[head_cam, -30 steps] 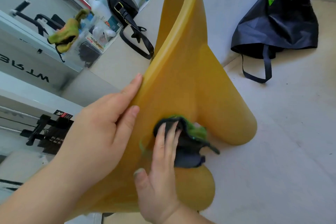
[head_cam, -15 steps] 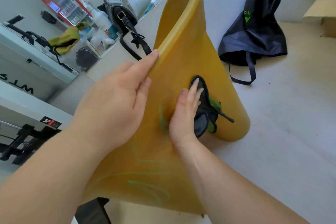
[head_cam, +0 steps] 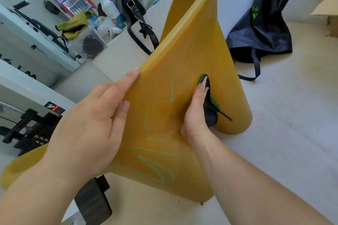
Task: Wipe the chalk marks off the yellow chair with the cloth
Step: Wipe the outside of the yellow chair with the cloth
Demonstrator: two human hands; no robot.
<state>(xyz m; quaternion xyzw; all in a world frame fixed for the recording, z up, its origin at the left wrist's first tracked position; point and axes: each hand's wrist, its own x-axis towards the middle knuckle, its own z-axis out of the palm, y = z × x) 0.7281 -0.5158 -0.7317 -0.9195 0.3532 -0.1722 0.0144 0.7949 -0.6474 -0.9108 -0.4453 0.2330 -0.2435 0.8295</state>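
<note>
Pale floor (head_cam: 285,133) carries it all: the left hand (head_cam: 95,124) clasps the tipped yellow chair (head_cam: 192,45) by its thin edge, thumb in front, while the right hand (head_cam: 195,115) presses the cloth (head_cam: 210,111) flat-fingered onto its side, beside green chalk marks (head_cam: 172,89). It looks like stiff, light, smooth plastic, likely to skid, so that rim seems the sound hold.

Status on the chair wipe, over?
Left hand grips yellow chair by its edge. Right hand presses cloth against it. Green chalk marks not yet wiped, left of and below cloth. Nothing blocking.
</note>
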